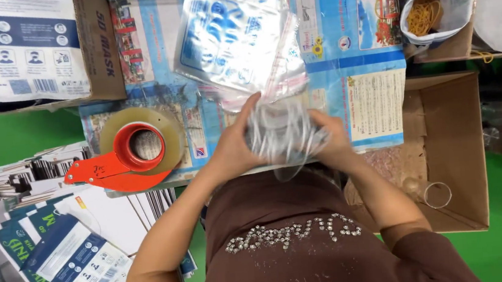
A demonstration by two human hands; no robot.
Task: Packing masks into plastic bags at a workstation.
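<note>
1. The left hand [233, 146] and the right hand [332, 142] meet near the middle of the view, just over the near edge of the tabletop [370, 43], and both are closed around one clear plastic bundle [281, 133] that looks blurred.
2. The left grip is pressed on the bundle from its 9 o'clock side, with the fingers curled over it; the right grip pinches it from the 3 o'clock side.
3. At 12 o'clock from the hands lies a loose stack of clear bags [235, 35], touching the top of the bundle (the lower bags slide toward the hands).
4. At 9 o'clock from the hands an orange tape dispenser [124, 162] with a roll of clear tape rests at the tabletop's left near corner, near the left hand but apart from it.
5. Open room: a strip of blue printed surface between the dispenser and the left hand, and a wider part at 2 o'clock from the right hand.
6. At 1 o'clock, far off, a white bag [435, 10] stands open in a box and holds yellow rubber bands [424, 17].
7. At 4 o'clock an open cardboard box [454, 146] sits lower, beside the tabletop; its contents are hard to tell.
8. At 10 o'clock a carton [27, 49] stands at the far left edge.
9. At 8 o'clock flat printed cartons [59, 251] lie in piles.
</note>
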